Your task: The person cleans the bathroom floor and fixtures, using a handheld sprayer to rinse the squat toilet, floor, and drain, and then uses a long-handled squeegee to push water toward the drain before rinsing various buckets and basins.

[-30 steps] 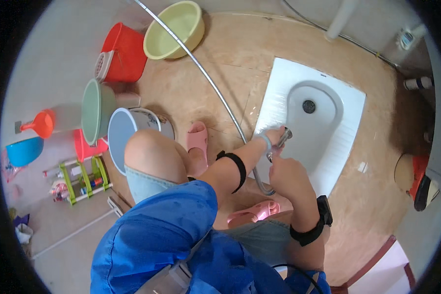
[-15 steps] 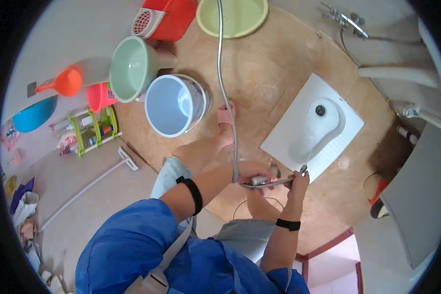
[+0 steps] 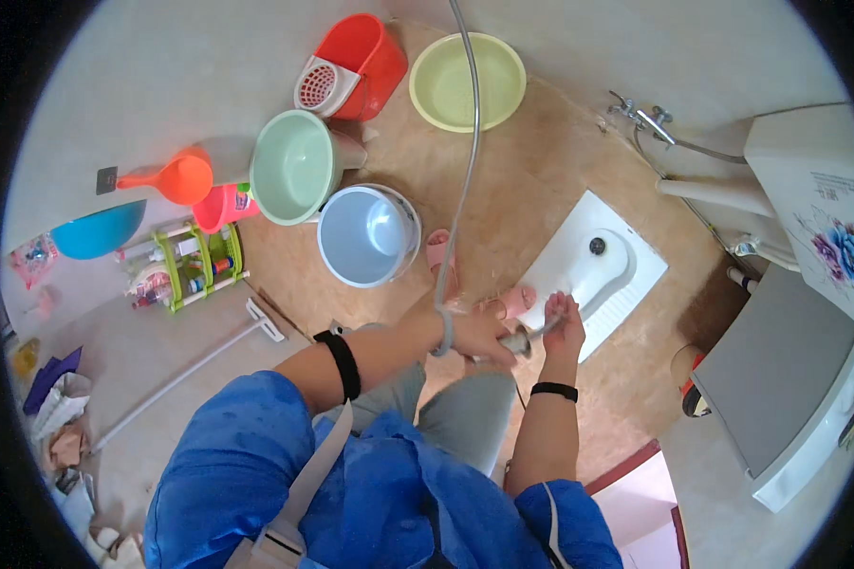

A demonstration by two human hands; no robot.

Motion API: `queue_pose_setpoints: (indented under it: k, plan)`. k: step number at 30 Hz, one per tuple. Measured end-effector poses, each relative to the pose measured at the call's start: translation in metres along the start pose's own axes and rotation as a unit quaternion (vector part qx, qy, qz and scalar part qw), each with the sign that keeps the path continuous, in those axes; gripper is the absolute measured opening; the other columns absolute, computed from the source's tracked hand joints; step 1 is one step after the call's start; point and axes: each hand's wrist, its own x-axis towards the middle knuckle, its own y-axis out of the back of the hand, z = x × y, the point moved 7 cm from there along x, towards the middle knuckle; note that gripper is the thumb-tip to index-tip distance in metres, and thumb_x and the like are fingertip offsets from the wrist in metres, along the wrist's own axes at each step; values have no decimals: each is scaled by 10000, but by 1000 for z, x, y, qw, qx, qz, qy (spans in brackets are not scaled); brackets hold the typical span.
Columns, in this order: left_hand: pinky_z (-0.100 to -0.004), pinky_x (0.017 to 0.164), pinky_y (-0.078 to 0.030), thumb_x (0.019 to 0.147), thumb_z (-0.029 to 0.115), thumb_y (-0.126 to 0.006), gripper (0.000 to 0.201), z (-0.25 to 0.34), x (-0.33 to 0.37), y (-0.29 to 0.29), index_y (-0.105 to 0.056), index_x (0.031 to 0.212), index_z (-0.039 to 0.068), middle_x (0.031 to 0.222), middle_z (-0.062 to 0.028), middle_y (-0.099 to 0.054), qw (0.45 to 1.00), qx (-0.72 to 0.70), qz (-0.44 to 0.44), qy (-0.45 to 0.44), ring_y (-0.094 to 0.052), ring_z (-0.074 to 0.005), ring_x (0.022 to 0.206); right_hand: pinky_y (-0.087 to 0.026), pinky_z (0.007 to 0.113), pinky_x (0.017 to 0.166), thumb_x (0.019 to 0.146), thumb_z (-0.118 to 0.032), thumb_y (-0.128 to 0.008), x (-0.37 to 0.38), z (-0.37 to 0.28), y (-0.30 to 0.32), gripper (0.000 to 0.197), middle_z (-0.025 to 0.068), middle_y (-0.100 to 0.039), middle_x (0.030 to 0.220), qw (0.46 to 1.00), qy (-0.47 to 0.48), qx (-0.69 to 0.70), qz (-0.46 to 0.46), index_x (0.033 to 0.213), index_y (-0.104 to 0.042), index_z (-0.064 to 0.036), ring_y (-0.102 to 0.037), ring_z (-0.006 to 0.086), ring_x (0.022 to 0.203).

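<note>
The silver metal fitting [image 3: 515, 343] sits between our two hands, right at the fingers of the left hand [image 3: 481, 332]. Its long axis runs roughly sideways, tipping slightly away from us at the right, where a short grey hose [image 3: 539, 332] bridges to the right hand [image 3: 565, 321]. So the fitting lies just right of our left hand and left of our right hand, the left being much the nearer. We have the left hand closed over it, palm mostly downward; our right hand is loosely curled on the short hose, its fingertips pointing ahead, though blur keeps us from telling how firm that hold is.

The long metal hose [image 3: 472, 142] descends from the top to our left wrist; we cannot tell where it runs beyond that.

The white squat toilet [image 3: 558, 245] lies ahead and to the right, its long axis slanting away rightward. Our right hand overlaps its near end in this view. Pink slippers [image 3: 514, 302] are just ahead, with the pale blue bucket [image 3: 351, 223] to the left and the yellow-green basin [image 3: 436, 81] farther off.
</note>
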Motion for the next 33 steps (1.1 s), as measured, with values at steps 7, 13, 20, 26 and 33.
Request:
queue_pose_setpoints:
  k: [7, 13, 20, 26, 33]
  plan:
    - [-323, 635, -508, 749, 442, -663, 559, -1, -58, 98, -589, 1160, 71, 943, -114, -625, 981, 55, 188, -13, -594, -199, 895, -333, 457, 1004, 916, -346, -491, -87, -114, 108, 468, 141, -455, 1303, 982, -12, -128, 138, 1282, -410, -66, -426, 328, 1201]
    - [-266, 529, -458, 698, 369, -691, 367, -38, -70, 124, -626, 949, 111, 801, -33, -613, 977, 21, 132, 168, -575, -130, 699, -370, 472, 967, 916, -361, -499, -129, -229, 91, 537, 132, -496, 1257, 956, 91, -221, 173, 1345, -355, -71, -475, 310, 1140]
    - [-299, 530, -474, 695, 407, -680, 407, 9, -105, 160, -633, 879, 47, 766, -59, -610, 961, 112, 218, 132, -590, -164, 662, -413, 434, 895, 926, -343, -469, -194, -241, 44, 499, 87, -516, 1252, 960, 80, -231, 140, 1353, -361, -109, -520, 263, 1065]
    - [-357, 659, -492, 668, 463, -676, 575, 42, -131, 213, -629, 1008, 2, 834, -127, -646, 950, 137, 270, 82, -620, -232, 750, -434, 442, 867, 936, -344, -429, -212, -233, 25, 490, 102, -498, 1282, 932, 33, -317, 172, 1356, -355, -105, -528, 267, 1034]
    - [-374, 713, -480, 632, 505, -679, 573, 87, -156, 297, -654, 938, 21, 874, -184, -661, 943, 109, 312, 26, -632, -300, 789, -505, 326, 682, 902, -338, -568, -168, -299, -201, 431, 105, -590, 1117, 897, 126, -407, 120, 1217, -492, -55, -595, 197, 850]
